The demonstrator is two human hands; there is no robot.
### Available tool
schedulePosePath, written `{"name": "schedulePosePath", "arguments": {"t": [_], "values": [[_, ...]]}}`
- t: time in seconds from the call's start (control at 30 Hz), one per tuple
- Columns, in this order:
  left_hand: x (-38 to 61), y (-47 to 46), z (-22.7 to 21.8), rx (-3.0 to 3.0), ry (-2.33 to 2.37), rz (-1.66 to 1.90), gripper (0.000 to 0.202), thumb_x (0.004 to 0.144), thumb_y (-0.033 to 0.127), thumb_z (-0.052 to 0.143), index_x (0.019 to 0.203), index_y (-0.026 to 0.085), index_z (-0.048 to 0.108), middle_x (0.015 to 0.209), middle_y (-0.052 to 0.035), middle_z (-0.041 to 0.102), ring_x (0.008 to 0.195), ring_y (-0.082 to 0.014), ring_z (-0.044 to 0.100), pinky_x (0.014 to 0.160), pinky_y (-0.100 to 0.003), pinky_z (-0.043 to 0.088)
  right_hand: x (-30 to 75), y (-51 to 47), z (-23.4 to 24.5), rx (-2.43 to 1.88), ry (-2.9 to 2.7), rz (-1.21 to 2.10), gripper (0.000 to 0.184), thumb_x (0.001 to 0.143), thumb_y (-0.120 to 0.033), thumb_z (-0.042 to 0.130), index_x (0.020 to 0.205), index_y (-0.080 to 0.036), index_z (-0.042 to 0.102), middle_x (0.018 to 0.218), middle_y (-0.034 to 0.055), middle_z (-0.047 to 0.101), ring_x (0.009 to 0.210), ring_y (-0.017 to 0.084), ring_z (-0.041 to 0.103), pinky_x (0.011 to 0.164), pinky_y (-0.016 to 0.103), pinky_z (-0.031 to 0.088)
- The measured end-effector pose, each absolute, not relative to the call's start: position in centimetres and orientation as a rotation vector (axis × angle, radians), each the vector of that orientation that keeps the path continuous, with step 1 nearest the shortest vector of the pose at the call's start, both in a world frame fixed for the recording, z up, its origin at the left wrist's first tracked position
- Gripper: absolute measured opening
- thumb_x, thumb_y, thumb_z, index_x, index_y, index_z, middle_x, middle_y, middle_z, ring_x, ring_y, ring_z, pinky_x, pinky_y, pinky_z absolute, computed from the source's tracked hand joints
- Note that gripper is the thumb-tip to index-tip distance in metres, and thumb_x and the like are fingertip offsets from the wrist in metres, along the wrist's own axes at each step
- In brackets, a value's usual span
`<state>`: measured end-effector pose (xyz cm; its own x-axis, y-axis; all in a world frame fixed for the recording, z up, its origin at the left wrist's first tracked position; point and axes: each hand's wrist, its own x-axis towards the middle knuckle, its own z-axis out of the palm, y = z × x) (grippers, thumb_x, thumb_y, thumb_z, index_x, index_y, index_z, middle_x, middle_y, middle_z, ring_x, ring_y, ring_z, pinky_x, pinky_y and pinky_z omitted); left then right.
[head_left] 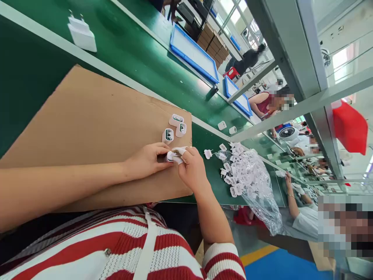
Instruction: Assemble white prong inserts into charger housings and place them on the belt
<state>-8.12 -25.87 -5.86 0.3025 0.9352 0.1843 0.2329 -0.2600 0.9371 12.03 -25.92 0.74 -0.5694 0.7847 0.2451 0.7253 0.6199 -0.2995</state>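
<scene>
My left hand [145, 160] and my right hand [192, 169] meet over a brown cardboard sheet [87, 128], both pinched on one small white plug housing [172, 156]. The fingertips of the right hand wear white finger cots. Just beyond the hands three white housings [174, 128] with green circuit boards inside lie on the cardboard. A clear plastic bag [250, 182] of several white plug parts lies to the right of my right hand.
A white charger [82, 34] stands on the green conveyor belt [140, 50] at the far left. Blue trays [194, 52] lie along the belt's far side. Loose white parts [222, 125] sit on the belt. Other seated people work further down the line.
</scene>
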Motion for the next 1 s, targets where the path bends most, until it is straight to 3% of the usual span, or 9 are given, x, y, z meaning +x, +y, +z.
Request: {"name": "schedulePosePath", "arguments": {"t": [0.27, 0.6, 0.83, 0.9, 1.0], "values": [[-8.0, -25.7, -5.8, 1.707, 0.987, 1.04, 0.035, 0.09, 0.051, 0.062, 0.093, 0.022, 0.083, 0.101, -0.0064, 0.073, 0.094, -0.0241, 0.069, 0.086, -0.036, 0.055, 12.1, -26.0, 2.5, -1.074, -2.655, 0.055, 0.041, 0.08, 0.002, 0.049, 0.109, -0.019, 0.069, 0.096, 0.0081, 0.065, 0.092, 0.025, 0.055, 0.081, 0.037, 0.051], [-8.1, -25.9, -5.9, 1.726, 1.012, 1.009, 0.037, 0.093, 0.051, 0.06, 0.091, 0.02, 0.08, 0.104, -0.0079, 0.071, 0.096, -0.0246, 0.067, 0.084, -0.036, 0.054, 12.1, -25.2, 2.3, -1.004, -2.784, 0.001, 0.029, 0.081, 0.002, 0.053, 0.091, -0.022, 0.066, 0.088, 0.0057, 0.06, 0.084, 0.024, 0.052, 0.074, 0.035, 0.047], [-8.0, -26.0, -5.7, 1.71, 1.032, 1.028, 0.039, 0.093, 0.053, 0.061, 0.094, 0.021, 0.082, 0.104, -0.0084, 0.072, 0.097, -0.026, 0.069, 0.087, -0.037, 0.056, 11.9, -25.3, 0.8, -1.208, -2.621, 0.056, 0.024, 0.076, -0.001, 0.059, 0.08, -0.023, 0.068, 0.08, 0.0032, 0.061, 0.078, 0.021, 0.052, 0.068, 0.032, 0.043], [-7.8, -26.0, -5.5, 1.7, 1.042, 1.039, 0.04, 0.092, 0.055, 0.062, 0.098, 0.021, 0.082, 0.105, -0.0087, 0.073, 0.1, -0.027, 0.07, 0.091, -0.038, 0.058, 12.0, -25.2, 0.2, -1.29, -2.525, 0.149, 0.024, 0.076, -0.004, 0.062, 0.086, -0.023, 0.073, 0.08, 0.0025, 0.064, 0.079, 0.021, 0.055, 0.069, 0.031, 0.044], [-8.0, -26.6, -4.7, 1.69, 1.068, 0.987, 0.042, 0.089, 0.058, 0.063, 0.097, 0.021, 0.082, 0.105, -0.0088, 0.074, 0.097, -0.027, 0.071, 0.088, -0.037, 0.06, 12.8, -25.1, -0.1, -1.285, -2.339, 0.443, 0.039, 0.085, -0.015, 0.067, 0.121, -0.026, 0.075, 0.098, 0.0032, 0.075, 0.089, 0.021, 0.063, 0.081, 0.032, 0.052]]}}
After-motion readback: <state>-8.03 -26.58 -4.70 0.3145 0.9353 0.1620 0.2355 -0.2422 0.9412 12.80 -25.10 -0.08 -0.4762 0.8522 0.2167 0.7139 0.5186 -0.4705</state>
